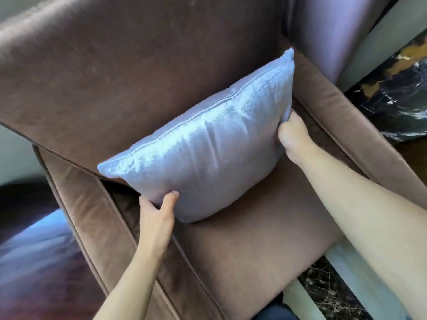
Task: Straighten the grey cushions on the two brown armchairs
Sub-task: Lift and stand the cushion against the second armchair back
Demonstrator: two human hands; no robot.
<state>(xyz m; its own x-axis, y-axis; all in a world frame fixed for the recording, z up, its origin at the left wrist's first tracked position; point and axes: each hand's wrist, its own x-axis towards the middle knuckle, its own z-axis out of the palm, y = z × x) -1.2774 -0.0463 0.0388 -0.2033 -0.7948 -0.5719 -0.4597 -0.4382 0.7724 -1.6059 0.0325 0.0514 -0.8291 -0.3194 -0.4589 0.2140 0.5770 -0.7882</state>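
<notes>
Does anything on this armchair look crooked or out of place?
Nothing looks damaged. The grey cushion stands against the armchair back, held at its lower corners by the left hand and right hand.

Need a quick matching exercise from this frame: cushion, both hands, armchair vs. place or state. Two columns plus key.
Column 1:
1. grey cushion
2. left hand
3. right hand
4. brown armchair

Column 2:
A. grips the cushion's right edge
B. stands on the seat, leaning on the backrest
C. bears the cushion
D. grips the cushion's lower left corner

Pairs: 1-B, 2-D, 3-A, 4-C
</notes>
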